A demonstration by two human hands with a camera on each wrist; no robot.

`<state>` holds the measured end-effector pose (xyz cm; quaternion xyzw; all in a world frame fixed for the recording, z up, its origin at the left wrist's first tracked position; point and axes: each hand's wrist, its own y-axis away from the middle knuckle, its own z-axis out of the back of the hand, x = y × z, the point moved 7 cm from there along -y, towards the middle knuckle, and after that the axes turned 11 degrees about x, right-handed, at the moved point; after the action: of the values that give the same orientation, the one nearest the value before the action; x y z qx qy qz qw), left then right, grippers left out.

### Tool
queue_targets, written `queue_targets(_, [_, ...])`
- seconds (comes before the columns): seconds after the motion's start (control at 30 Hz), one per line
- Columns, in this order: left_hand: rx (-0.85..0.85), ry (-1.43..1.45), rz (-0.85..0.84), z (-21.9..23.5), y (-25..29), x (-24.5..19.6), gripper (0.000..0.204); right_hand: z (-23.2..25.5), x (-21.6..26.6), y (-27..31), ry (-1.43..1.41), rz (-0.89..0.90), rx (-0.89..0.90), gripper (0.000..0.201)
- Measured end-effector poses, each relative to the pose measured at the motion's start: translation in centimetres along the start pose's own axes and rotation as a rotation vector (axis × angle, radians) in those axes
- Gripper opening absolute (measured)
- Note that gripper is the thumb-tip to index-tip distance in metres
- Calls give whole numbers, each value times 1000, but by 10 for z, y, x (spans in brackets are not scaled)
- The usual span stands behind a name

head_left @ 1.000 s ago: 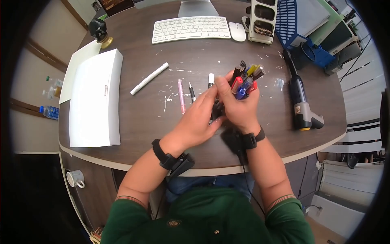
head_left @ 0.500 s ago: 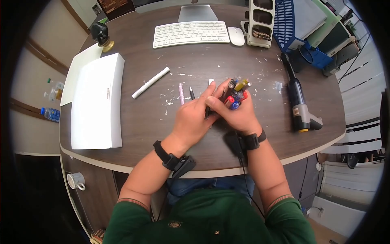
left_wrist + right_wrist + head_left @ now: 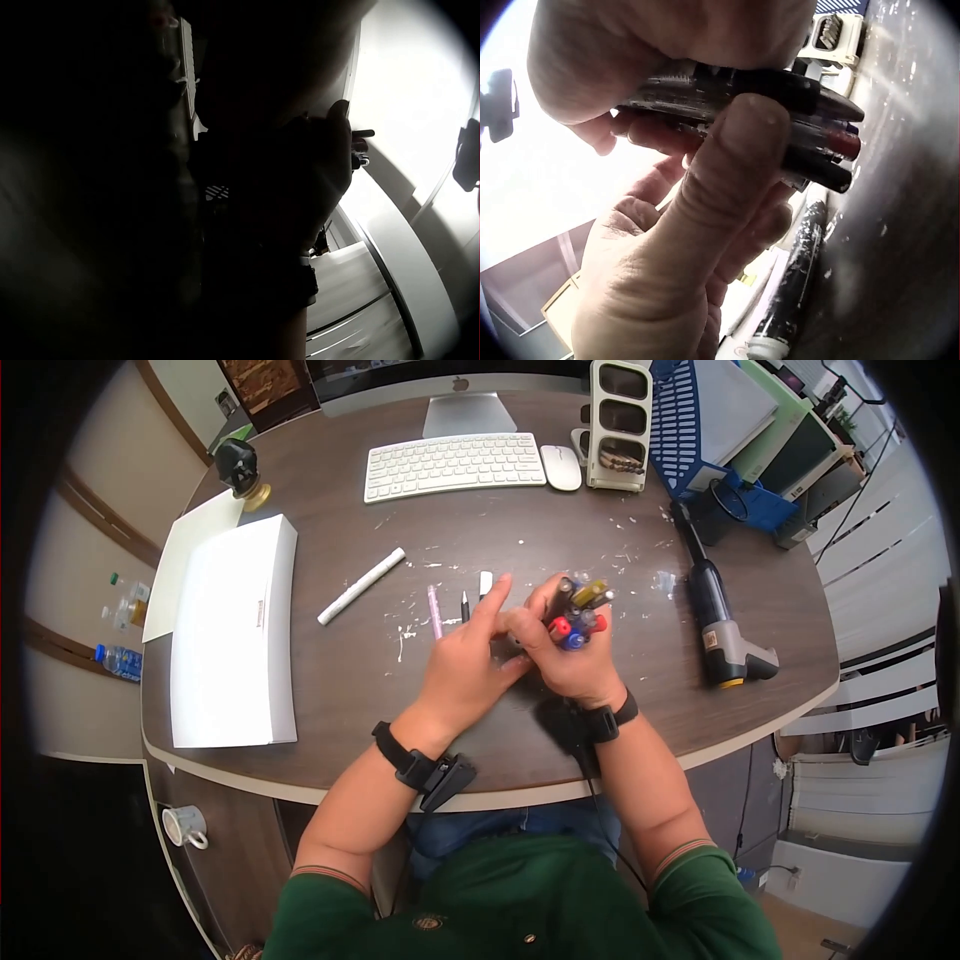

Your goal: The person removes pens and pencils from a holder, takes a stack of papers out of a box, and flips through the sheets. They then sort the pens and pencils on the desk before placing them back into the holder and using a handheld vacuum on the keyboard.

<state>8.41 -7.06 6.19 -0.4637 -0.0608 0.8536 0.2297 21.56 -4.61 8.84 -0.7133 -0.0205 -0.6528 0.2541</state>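
Note:
My right hand [image 3: 578,668] grips a bundle of pens [image 3: 582,622], with red, blue, black and olive ends fanned out above its fingers. My left hand [image 3: 455,678] meets the bundle from the left; in the right wrist view its thumb [image 3: 739,150] lies across the dark barrels [image 3: 772,90], fingers behind them. Just beyond the left hand, a pink pen [image 3: 434,608], a black pen [image 3: 464,606] and a white-ended black marker [image 3: 791,277] lie on the desk, partly hidden. The left wrist view is mostly dark, with a hand in silhouette [image 3: 330,165].
A white marker [image 3: 360,587] lies left of the pens, near a white box [image 3: 225,640]. At the back are a keyboard [image 3: 455,465], a mouse [image 3: 561,467] and an upright holder [image 3: 620,422]. A handheld vacuum [image 3: 712,610] lies at right, below a blue file rack [image 3: 680,430].
The bundle has come lower and closer to the body. The left hand has drawn slightly away from the right, its index finger now extended. The head view has shifted, showing more of the monitor.

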Motion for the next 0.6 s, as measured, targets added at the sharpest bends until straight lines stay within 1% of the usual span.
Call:
queue_targets(0.03, [24,32,-22,-1,-1,-2,102,0,5,0,-30,6,-6,23])
queue_targets(0.13, [98,160,-65,-2,-2,-10,112,-13,4,2,-202,112,82,20])
queue_targets(0.17, [125,229,-68,-3,-2,-11,115,-19,4,6,-101,104,261,18])
queue_targets(0.2, [150,297,-69,-4,-2,-12,118,-21,5,7,-159,121,256,19])
queue_targets(0.23, [171,451,-107,-10,-2,-6,120,-26,4,8,-219,136,250,20])
queue_targets(0.27, [176,250,-180,-7,-2,-9,115,-29,4,8,-279,149,244,22])
queue_targets(0.3, [180,51,-250,0,-2,-17,110,-32,6,9,-206,77,340,22])
queue_targets(0.4, [52,108,-329,17,-12,-42,31,-44,37,4,54,288,392,23])
queue_targets(0.43, [30,142,-306,16,-11,-40,31,-45,36,3,119,329,357,24])
queue_targets(0.53, [121,39,-272,15,-7,-38,40,-39,45,2,418,366,305,23])
queue_targets(0.6, [132,95,-135,11,-2,-29,34,-36,43,1,407,327,300,22])
